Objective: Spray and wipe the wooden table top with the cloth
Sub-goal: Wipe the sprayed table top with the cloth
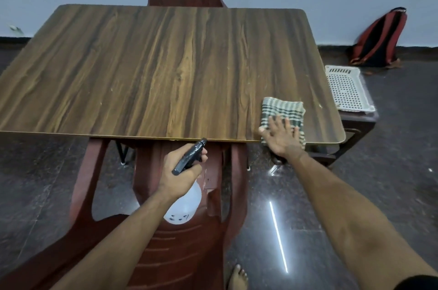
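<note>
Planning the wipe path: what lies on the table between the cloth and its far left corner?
Nothing: in the head view the table is bare wood from the cloth to that corner.

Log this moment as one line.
left hand grips sprayer | right hand flat on cloth | table near edge

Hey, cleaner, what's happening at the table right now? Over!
Left hand grips spray bottle, below table edge. Right hand flat on cloth, near right corner. Nothing else on the top.
</note>
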